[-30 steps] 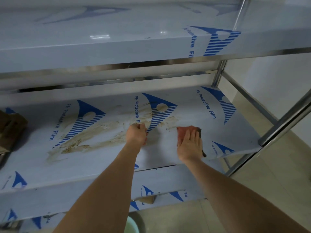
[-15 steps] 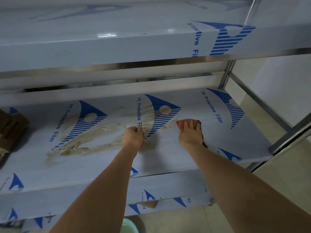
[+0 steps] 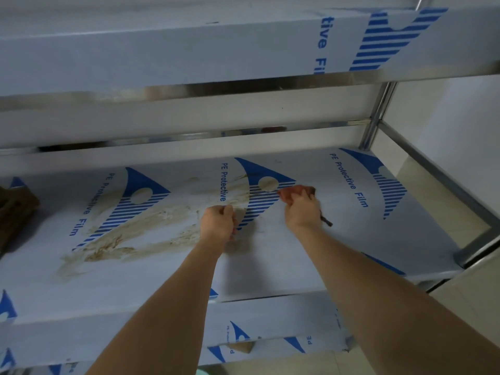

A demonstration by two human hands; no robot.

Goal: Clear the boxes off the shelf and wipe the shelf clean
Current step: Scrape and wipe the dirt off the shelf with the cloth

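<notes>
The middle shelf [image 3: 338, 247] is steel under white film with blue print, and brown smears [image 3: 140, 228] run across its left and centre. My right hand [image 3: 301, 212] presses a reddish-orange cloth [image 3: 293, 191] flat on the shelf, at the right end of the smears. My left hand [image 3: 219, 221] rests on the shelf in a fist, a little left of the right hand, with nothing visible in it. A brown cardboard box [image 3: 13, 212] sits at the far left edge of the shelf, partly out of frame.
The upper shelf [image 3: 189, 50] overhangs close above my hands. A steel upright [image 3: 377, 115] stands at the back right and a front post [image 3: 479, 244] at the right corner. A lower shelf edge [image 3: 270, 320] runs beneath. Tiled floor lies to the right.
My right hand has pushed the cloth away from me, deeper onto the shelf and towards the smears. My left hand stayed in about the same spot, and the view moved closer.
</notes>
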